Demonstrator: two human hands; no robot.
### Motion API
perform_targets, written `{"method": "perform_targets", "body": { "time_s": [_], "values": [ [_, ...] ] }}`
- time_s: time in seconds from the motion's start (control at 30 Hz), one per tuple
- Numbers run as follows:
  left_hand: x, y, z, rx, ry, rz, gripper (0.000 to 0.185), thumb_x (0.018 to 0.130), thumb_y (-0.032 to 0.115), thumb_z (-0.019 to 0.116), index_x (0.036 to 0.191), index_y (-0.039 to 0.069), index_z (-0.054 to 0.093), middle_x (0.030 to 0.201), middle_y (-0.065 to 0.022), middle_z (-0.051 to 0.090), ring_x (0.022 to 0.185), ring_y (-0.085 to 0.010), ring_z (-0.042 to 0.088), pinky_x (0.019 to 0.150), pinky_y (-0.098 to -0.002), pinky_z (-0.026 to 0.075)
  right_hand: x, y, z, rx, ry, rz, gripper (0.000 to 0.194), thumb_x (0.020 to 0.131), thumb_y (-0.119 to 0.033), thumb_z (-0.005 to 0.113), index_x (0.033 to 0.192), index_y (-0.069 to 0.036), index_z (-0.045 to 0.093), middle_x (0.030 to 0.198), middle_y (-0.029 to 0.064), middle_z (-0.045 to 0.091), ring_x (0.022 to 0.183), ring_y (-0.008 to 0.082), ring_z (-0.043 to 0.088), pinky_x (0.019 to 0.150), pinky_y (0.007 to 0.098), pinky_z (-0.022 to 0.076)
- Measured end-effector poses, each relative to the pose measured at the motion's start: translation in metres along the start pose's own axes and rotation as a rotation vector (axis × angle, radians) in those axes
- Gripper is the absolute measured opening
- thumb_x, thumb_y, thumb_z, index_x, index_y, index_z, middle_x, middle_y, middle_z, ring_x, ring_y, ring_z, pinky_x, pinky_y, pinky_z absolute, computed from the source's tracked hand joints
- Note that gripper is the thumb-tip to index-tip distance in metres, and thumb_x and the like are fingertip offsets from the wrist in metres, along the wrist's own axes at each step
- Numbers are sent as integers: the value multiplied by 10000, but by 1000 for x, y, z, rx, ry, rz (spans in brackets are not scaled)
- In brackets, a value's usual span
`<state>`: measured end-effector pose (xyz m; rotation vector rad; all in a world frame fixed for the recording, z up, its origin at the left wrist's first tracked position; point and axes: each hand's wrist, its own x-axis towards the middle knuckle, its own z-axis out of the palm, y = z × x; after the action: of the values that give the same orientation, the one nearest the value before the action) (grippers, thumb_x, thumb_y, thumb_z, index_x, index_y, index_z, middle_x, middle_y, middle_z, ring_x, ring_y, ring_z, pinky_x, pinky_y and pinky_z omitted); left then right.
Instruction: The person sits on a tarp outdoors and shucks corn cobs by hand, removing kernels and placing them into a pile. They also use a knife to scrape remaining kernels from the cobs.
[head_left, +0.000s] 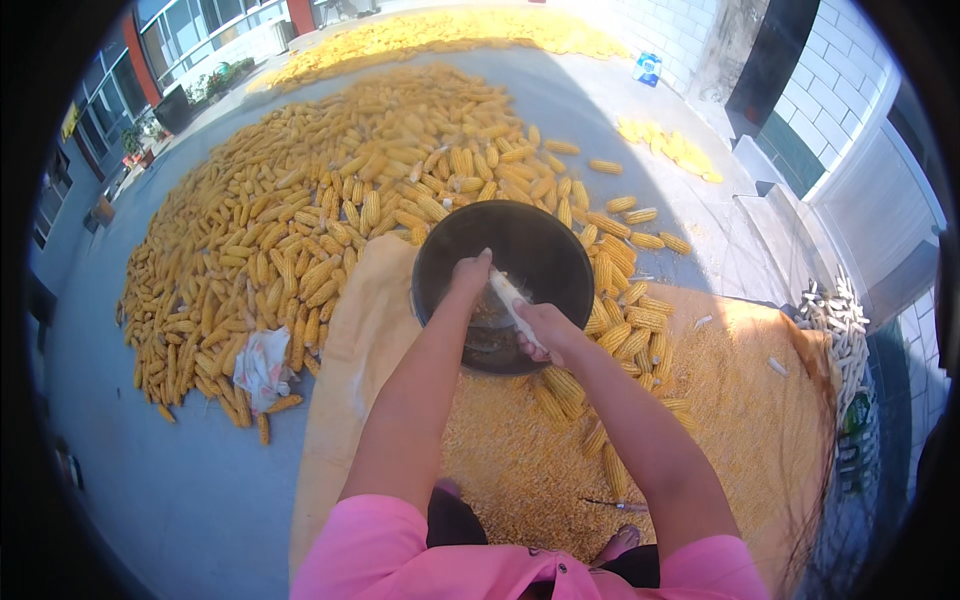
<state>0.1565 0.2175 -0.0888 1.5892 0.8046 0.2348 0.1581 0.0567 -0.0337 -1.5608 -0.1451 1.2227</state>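
Both of my hands are over a round black basin (442, 232). A pale, nearly bare corn cob (507, 294) lies slantwise between them, with a few kernels near its upper end. My left hand (472, 271) grips the upper left end. The lower right end is held in my right hand (541, 330). The basin's bottom shows some loose bits. Unshelled yellow ears of corn (634, 319) lie against the basin's right side, and loose kernels (525, 465) cover the tan sheet (337, 420) below it. A thin pointed tool (619, 505) lies on the kernels near my foot.
A large heap of corn ears (300, 217) spreads ahead and left, with a crumpled cloth (262, 367) on its near edge. Stripped cobs (832, 315) are piled at the right beside steps (787, 240). More corn (465, 30) lies in sunlight farther off.
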Motion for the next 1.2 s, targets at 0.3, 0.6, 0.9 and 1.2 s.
{"method": "perform_targets", "body": {
  "time_s": [0.3,0.6,0.9,1.2],
  "values": [
    [-25,20,-7,502,18,242,472,782,460,349,839,41,560,807,-131,559,773,-262,525,683,-344,395,7,4,-2,-1137,558,-629,346,781,-311,426,776,32,471,610,120,516,457,195,513,425,302,405],
    [-45,27,-27,-382,-364,-38,217,786,275,456,655,107,413,487,46,318,361,-45,251,327,-196,169,-5,-6,5,-131,24,-198,340,813,-322,399,673,-19,462,490,29,424,360,99,411,324,216,324],
    [-34,38,-66,-225,-502,-367,200,791,238,418,693,71,468,458,3,374,329,-55,293,295,-165,192,-9,1,26,-1143,520,-767,303,703,-306,537,763,-13,488,611,127,546,583,272,557,512,360,430],
    [-13,4,-65,674,-183,451,328,791,275,433,879,-29,519,804,-124,559,756,-236,510,651,-345,387,-68,71,-10,196,-48,-301,272,772,-255,456,863,-1,490,711,58,483,637,128,493,509,313,425]
  ]
}}
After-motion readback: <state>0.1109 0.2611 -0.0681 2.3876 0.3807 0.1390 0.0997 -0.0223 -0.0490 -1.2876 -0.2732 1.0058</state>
